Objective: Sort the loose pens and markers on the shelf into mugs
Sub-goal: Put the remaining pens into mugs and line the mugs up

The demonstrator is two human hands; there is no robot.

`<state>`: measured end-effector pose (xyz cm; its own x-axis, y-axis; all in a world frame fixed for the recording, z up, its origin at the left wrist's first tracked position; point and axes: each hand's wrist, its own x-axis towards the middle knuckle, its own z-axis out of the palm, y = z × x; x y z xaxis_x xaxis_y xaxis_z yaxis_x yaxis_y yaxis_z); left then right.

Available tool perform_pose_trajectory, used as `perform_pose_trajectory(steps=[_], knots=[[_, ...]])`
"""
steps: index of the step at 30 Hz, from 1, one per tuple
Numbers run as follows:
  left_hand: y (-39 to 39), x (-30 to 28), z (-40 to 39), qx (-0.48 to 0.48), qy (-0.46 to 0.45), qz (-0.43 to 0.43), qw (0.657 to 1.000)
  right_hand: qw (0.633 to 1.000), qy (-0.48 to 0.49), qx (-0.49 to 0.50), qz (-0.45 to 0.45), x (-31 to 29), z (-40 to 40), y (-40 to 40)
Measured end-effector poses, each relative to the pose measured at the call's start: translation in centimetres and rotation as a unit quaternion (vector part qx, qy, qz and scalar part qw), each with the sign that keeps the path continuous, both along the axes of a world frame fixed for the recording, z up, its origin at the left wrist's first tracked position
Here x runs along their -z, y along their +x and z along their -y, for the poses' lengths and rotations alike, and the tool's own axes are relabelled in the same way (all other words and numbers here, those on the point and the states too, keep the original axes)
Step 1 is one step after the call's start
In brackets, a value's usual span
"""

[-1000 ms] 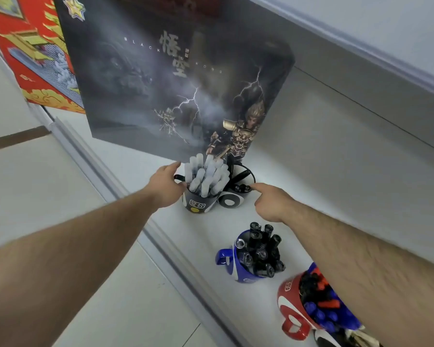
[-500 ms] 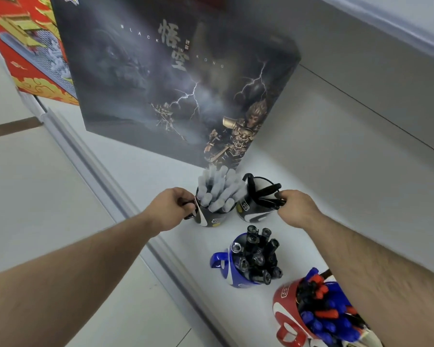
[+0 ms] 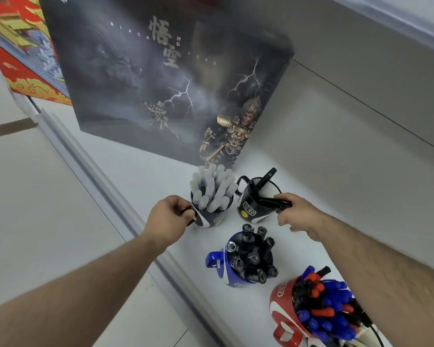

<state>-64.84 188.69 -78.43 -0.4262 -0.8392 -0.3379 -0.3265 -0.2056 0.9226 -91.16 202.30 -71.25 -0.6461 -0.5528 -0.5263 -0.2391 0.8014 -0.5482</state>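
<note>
left hand (image 3: 169,219) grips handle of mug of white markers (image 3: 212,196) | right hand (image 3: 296,212) pinches black marker (image 3: 273,202) at second black mug (image 3: 254,204), near shelf (image 3: 135,171) front | risk: tugging tips a mug

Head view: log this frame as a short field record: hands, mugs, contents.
left hand: grips handle of black mug holding white markers
right hand: pinches black pen at rim of second black mug
blue mug: black pens, upright
red mug: blue and red pens
behind: dark box
surface: white shelf
</note>
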Motion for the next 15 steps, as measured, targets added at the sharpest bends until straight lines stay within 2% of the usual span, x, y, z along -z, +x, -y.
perform_pose_trajectory(steps=[2, 4, 6, 11, 15], knots=[[-0.5, 0.2, -0.1, -0.006, -0.011, 0.004, 1.000, 0.998, -0.012, -0.016, -0.058, 0.3, -0.4, -0.2], [-1.3, 0.2, 0.5, -0.012, -0.024, 0.017, 0.999, 0.980, 0.044, -0.100, -0.167, 0.4, -1.2, -0.8], [-2.1, 0.1, 1.0, -0.012, -0.029, 0.018, 0.999, 0.957, 0.088, -0.161, -0.225, 0.2, -2.5, -1.7], [-5.3, 0.4, 1.6, 0.019, -0.038, 0.025, 0.999, 0.926, 0.143, -0.238, -0.257, -0.8, -6.6, -3.8], [-8.7, 0.0, 1.4, 0.066, -0.063, 0.046, 0.995, 0.925, 0.167, -0.251, -0.230, -1.1, -8.2, -3.4]])
